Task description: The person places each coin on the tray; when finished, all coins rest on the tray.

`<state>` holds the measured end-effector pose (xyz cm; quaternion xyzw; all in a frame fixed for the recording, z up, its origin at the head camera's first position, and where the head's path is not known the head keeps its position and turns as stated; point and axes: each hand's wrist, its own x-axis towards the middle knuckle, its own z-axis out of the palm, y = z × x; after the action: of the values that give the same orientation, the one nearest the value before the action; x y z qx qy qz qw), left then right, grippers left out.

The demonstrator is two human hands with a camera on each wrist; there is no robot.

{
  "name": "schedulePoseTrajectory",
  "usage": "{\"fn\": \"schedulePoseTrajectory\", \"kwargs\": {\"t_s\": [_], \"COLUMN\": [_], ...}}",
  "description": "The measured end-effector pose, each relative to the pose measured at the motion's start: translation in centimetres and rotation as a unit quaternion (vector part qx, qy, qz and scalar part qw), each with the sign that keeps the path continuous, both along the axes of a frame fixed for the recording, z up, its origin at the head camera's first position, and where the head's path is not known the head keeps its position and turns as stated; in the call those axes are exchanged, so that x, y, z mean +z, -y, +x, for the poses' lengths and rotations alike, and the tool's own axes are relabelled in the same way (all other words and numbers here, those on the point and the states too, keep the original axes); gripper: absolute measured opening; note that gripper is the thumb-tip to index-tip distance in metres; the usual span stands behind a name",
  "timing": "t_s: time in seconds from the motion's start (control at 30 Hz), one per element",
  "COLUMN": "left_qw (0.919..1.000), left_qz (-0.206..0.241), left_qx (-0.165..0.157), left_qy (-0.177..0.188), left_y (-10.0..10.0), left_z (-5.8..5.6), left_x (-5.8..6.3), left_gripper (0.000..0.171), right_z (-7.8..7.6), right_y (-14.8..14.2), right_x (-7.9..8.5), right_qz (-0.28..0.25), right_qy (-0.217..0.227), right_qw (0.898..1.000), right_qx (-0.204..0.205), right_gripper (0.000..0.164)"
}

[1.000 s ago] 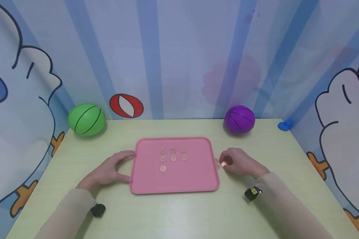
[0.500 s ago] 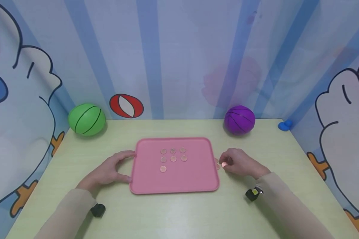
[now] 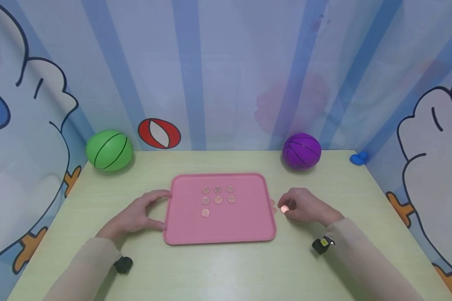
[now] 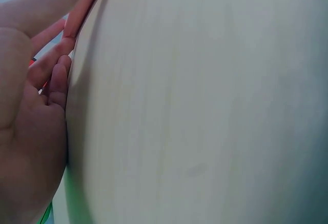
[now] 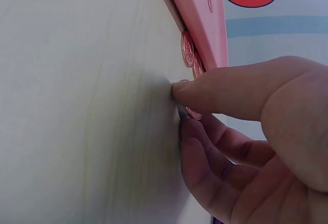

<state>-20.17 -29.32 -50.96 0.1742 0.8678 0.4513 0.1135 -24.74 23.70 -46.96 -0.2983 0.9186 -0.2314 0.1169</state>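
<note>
- Head view: left hand (image 3: 133, 215) spread, thumb and forefinger touching the pink tray (image 3: 218, 230); seven coins (image 3: 218, 200) lie inside. Right hand (image 3: 304, 205) pinches one coin (image 3: 284, 209), right of the tray.
- Left wrist view: fingers concealed from the head camera show beyond the thumb.
- Right wrist view: pinched coin partly hidden; two coins (image 5: 188, 49) beside the tray wall.

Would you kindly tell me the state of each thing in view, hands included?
Pink tray: flat on the table.
Seven coins: lying in the tray.
Loose coins: lying against the tray's right edge.
Held coin: pinched.
Left hand: spread, touching the tray.
Right hand: pinching that coin.
Green ball: resting, undented.
Purple ball: resting, undented.
</note>
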Motion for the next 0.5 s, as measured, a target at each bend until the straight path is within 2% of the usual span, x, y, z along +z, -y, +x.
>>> {"fn": "schedulePoseTrajectory", "kwargs": {"t_s": [0.5], "left_qw": [1.0000], "left_qz": [-0.002], "left_qx": [-0.001], "left_qy": [-0.001], "left_y": [-0.04], "left_z": [-0.10], "left_x": [-0.03], "left_gripper": [0.097], "right_z": [0.36], "right_y": [-0.10], "right_x": [0.55], "right_qz": [0.002], "right_qy": [0.011], "right_qw": [1.000], "right_qx": [0.001], "right_gripper": [0.017]}}
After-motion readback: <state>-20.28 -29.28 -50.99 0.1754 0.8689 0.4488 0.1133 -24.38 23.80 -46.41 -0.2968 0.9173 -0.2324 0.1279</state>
